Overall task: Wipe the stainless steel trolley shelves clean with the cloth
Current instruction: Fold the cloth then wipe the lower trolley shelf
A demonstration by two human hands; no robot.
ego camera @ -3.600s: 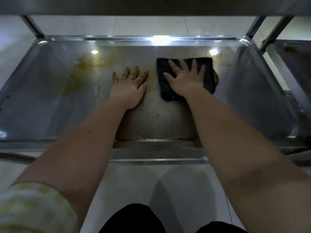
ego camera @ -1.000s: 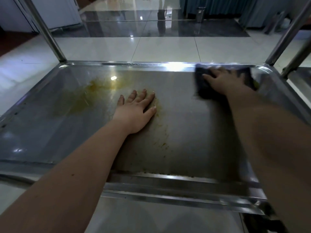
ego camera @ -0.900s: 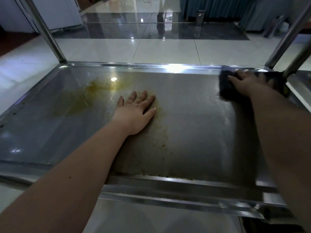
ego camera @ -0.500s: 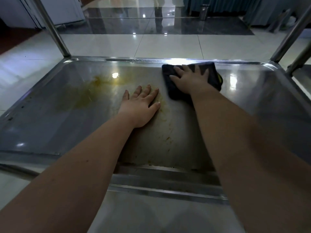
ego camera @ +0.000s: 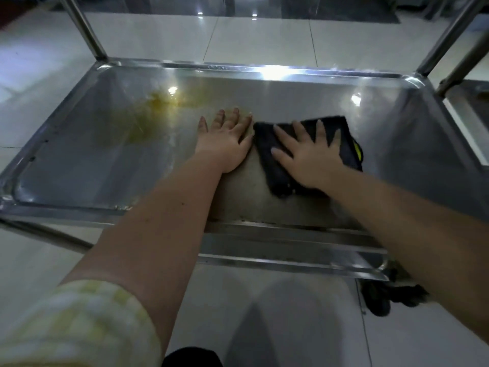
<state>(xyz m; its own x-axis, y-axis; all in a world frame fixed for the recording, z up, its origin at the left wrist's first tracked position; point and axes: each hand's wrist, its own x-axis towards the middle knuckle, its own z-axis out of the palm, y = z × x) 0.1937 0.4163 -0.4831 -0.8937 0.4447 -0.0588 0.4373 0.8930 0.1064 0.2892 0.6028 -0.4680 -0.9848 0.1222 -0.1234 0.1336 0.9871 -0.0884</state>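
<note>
Fingers (ego camera: 301, 132) straight and spread, presses the dark cloth (ego camera: 266, 152) flat onto the middle of the trolley shelf (ego camera: 87, 160) with the right hand (ego camera: 311, 160). Rests the left hand (ego camera: 226, 143) flat just beside the cloth, gripping nothing.

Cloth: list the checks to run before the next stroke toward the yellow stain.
1. Right hand flat on the cloth, fingers spread: ok.
2. Cloth lying flat on the shelf: ok.
3. Path to the yellow stain: not ok, the left hand lies flat between cloth and stain.
4. Yellow stain wiped: not ok.
5. Cloth's underside clean: cannot tell.
</note>
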